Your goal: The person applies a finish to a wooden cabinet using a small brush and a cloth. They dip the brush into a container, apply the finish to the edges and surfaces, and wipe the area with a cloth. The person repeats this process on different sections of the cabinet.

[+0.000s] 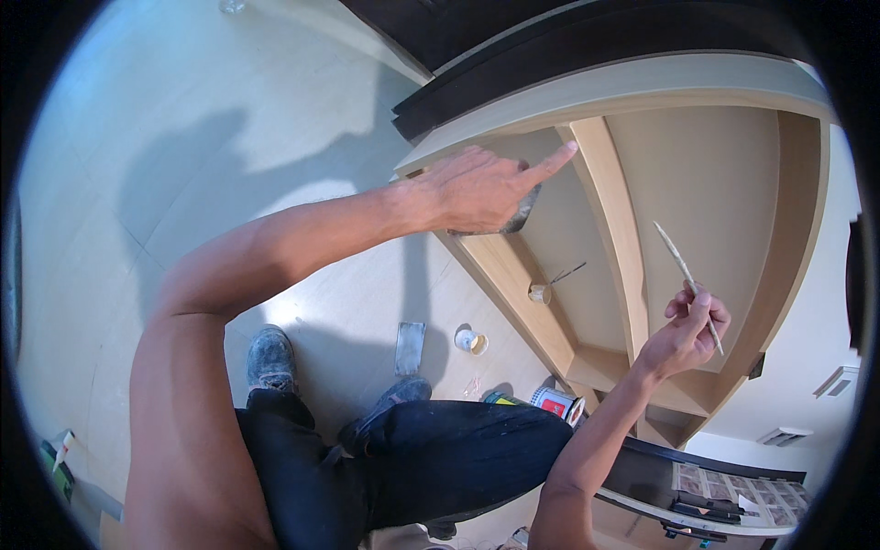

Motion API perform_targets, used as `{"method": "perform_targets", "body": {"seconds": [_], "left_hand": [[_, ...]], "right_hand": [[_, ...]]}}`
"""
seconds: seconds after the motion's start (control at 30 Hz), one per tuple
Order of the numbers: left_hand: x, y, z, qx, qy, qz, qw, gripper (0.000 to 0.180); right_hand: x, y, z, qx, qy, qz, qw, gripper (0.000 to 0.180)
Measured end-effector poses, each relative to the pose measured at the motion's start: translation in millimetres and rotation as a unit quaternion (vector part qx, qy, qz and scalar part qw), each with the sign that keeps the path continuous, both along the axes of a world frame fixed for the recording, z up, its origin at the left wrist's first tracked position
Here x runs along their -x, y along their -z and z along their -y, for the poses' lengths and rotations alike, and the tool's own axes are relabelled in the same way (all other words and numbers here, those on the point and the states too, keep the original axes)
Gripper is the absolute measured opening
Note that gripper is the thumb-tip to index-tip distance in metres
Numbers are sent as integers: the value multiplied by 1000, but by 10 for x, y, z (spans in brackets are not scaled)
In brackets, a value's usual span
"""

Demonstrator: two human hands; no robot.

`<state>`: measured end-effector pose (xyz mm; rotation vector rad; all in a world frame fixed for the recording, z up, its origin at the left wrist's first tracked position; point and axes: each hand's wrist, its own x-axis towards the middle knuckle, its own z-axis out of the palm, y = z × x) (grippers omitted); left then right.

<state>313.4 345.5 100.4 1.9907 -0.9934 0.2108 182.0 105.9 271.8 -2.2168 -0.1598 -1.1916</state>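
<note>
Hands: two.
Left hand [477, 191]: arm outstretched, forefinger extended, pressing one scraper [520, 215] against shelf unit [605, 192].
Right hand [687, 330]: raised, fingers pinching one thin stick [683, 268].
Floor below hands: one putty knife [410, 348], two cans [556, 401].

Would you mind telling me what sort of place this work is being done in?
Probably a room being fitted out or finished: a bare wooden shelf unit stands unfinished, a scraper and small tins lie on the pale floor, and the right hand holds a thin stick.
</note>
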Motion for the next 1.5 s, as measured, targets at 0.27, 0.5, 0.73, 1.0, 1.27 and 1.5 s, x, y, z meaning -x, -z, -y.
{"method": "perform_targets", "body": {"seconds": [0.27,0.5,0.73,1.0,1.27,1.5], "left_hand": [[-163,109,96,-50,-61,54,995,97],[-162,71,42,-70,-52,-9,996,102],[-153,136,19,-50,-75,7,996,101],[477,62,-12,57,49,-103,992,69],[942,-157,244,234,222,-278,905,47],[1121,-258,241,312,217,-435,816,65]], "right_hand": [[-3,76,113,15,-7,-10,1000,16],[12,98,113,3,-10,-14,1000,15],[31,78,69,4,-17,-14,1000,16],[69,69,27,-52,-42,-9,998,12],[98,365,-235,-144,-154,-157,965,18],[138,756,-492,-82,-187,-207,957,14]]}}
